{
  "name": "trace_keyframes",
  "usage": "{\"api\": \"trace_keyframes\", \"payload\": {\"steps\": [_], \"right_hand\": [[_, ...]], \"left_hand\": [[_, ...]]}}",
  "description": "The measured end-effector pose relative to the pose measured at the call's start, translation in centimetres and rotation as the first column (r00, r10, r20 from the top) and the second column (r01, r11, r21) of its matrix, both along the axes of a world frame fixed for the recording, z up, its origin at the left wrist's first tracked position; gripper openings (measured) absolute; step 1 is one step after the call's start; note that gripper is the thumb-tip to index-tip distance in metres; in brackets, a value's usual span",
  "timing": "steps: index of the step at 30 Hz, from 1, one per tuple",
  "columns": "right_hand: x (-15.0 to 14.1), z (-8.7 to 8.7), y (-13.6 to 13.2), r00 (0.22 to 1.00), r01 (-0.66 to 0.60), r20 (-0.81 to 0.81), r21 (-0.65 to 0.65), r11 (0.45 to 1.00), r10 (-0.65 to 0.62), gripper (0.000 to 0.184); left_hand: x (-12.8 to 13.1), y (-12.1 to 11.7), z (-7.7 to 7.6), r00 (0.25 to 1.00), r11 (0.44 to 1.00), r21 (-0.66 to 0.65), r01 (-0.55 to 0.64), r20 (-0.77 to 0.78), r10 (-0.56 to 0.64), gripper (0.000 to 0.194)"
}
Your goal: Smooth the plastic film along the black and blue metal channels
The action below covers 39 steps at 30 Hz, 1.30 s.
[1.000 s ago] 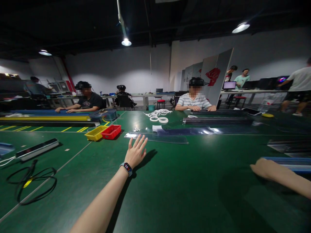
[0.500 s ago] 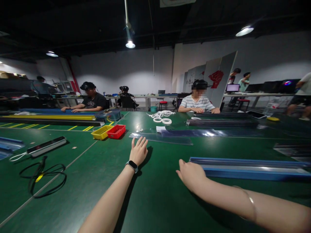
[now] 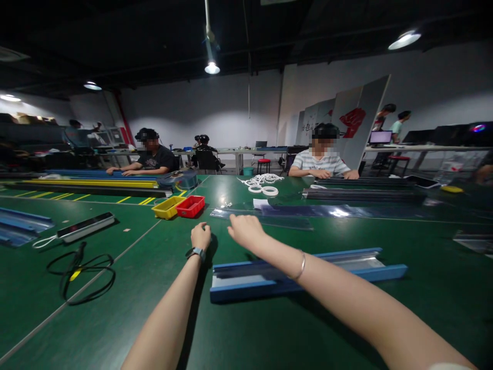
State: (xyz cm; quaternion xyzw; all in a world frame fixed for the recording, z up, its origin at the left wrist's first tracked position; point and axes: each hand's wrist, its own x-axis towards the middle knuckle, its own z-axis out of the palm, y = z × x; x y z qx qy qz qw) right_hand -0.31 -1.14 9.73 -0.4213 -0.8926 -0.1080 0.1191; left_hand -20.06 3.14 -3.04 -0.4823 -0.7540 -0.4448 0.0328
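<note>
My left hand [image 3: 201,236], with a watch at its wrist, is over the green table [image 3: 246,329] in front of the red bin. Its fingers are loosely bent and I see nothing in them. My right hand [image 3: 246,229] is at the near edge of a clear plastic strip [image 3: 287,221]. Its fingers point left and down, thumb apart; I cannot tell whether they touch the strip. Under my right forearm lies a blue channel profile [image 3: 246,290], pale inside, with its left end near my left hand. The forearm hides part of its middle.
A yellow bin [image 3: 168,207] and a red bin [image 3: 191,206] stand behind my left hand. White rings [image 3: 270,191] and dark profiles [image 3: 362,195] lie farther back. To the left are a power strip [image 3: 87,227] and a coiled black cable [image 3: 82,270]. Co-workers sit across the table.
The blue channel profile has slid in from the right to lie before me. My right hand moved left with it, then off it toward the clear strip. My left hand drew back and bent its fingers.
</note>
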Motion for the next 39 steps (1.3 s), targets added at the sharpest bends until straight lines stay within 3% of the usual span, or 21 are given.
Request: {"api": "trace_keyframes", "payload": {"steps": [2,5,9,13,19,27,39], "right_hand": [[1.8,-1.2,4.7,0.989,0.094,0.113,-0.031,0.995,-0.09,0.035],[5.3,-3.7,10.1,0.964,0.134,0.239,-0.075,0.988,-0.113,0.044],[9.2,-6.1,13.3,0.947,0.158,0.299,-0.109,0.981,-0.12,0.045],[10.9,-7.3,14.3,0.934,0.157,0.338,-0.107,0.982,-0.113,0.037],[11.4,-7.7,14.8,0.934,0.103,0.347,-0.041,0.994,-0.082,0.025],[11.7,-8.3,14.9,0.936,0.1,0.34,0.004,0.995,-0.095,0.025],[11.6,-6.8,14.5,0.976,0.144,0.146,0.131,0.981,-0.162,0.024]], "left_hand": [[-0.7,0.2,-0.3,0.999,1.0,-0.007,-0.02,0.031,0.02,0.033],[-0.8,0.3,-0.5,0.998,1.0,-0.013,-0.025,0.051,0.025,0.033],[-0.6,0.5,-0.7,0.998,0.999,-0.036,-0.024,0.058,0.026,0.031],[-0.6,0.6,-0.8,0.996,0.996,-0.072,-0.051,0.068,0.056,0.03],[-0.6,0.6,-0.9,0.996,0.994,-0.102,-0.045,0.067,0.052,0.029],[-0.5,0.5,-0.8,0.997,0.992,-0.118,-0.038,0.068,0.046,0.03],[-0.5,0.5,-0.6,0.996,0.991,-0.129,-0.046,0.071,0.056,0.029]]}}
